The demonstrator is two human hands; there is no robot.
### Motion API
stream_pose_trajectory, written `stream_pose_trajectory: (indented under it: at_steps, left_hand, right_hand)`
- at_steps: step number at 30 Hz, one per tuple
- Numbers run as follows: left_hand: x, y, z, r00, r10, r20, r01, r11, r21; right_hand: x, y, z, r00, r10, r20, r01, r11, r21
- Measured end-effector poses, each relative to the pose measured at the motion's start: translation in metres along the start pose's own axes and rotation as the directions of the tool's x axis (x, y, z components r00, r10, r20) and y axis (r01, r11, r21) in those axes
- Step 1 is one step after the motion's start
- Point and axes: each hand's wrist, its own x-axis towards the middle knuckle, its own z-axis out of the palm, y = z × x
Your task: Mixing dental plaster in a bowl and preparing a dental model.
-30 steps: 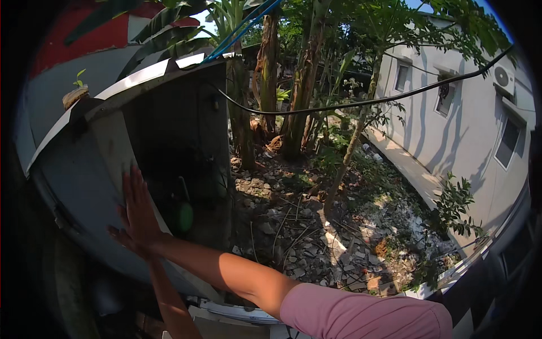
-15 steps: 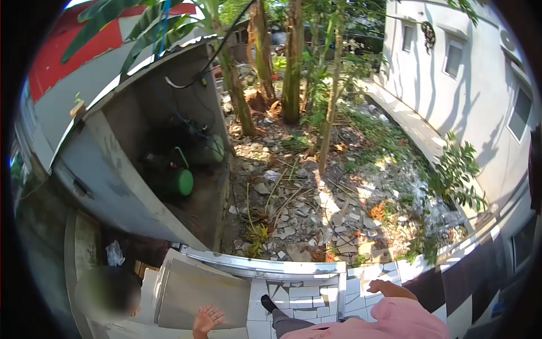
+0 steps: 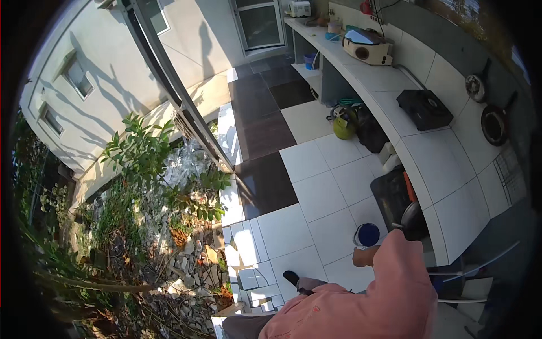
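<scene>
My right hand (image 3: 364, 257) hangs low in front of my body, at the end of a pink sleeve (image 3: 401, 260). Its fingers look loosely curled, and I see nothing in them. Just beyond the hand is a small round tub (image 3: 368, 234), dark blue inside with a pale rim, over the white tiled floor (image 3: 316, 226). The hand overlaps the tub's near edge in the picture; whether they touch, I cannot tell. My left hand is out of view.
A long tiled counter (image 3: 389, 85) curves along the right, with a black case (image 3: 424, 109) on it. Below lie a black tray (image 3: 389, 198) and a green gas cylinder (image 3: 343, 125). Pans (image 3: 494, 125) hang on the wall. Rubble ground (image 3: 180, 265) and a metal post (image 3: 175, 90) are left.
My view has swung right, from the rubble yard and shed to the tiled walkway and counter. My left hand, spread open before, has left the picture. The tub has come into view.
</scene>
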Motion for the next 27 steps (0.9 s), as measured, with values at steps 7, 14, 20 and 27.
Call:
stream_pose_trajectory:
  at_steps: [7,14,20,27]
  left_hand:
    - [0.082,0.121,0.115,0.998,-0.002,0.068,-0.020,0.949,0.316]
    - [0.140,0.181,0.258,0.999,0.024,0.045,-0.040,0.915,0.402]
    - [0.187,0.255,0.334,1.000,0.018,0.013,-0.022,0.856,0.517]
    - [0.223,0.355,0.459,0.998,0.055,-0.004,-0.044,0.834,0.550]
  right_hand:
    - [0.065,0.028,-0.082,0.975,0.223,0.012,-0.216,0.925,0.312]
    - [0.164,0.024,-0.178,0.959,0.282,0.034,-0.269,0.863,0.429]
    - [0.257,-0.007,-0.241,0.929,0.356,0.105,-0.354,0.768,0.533]
    - [0.342,-0.058,-0.344,0.917,0.386,0.103,-0.366,0.709,0.603]
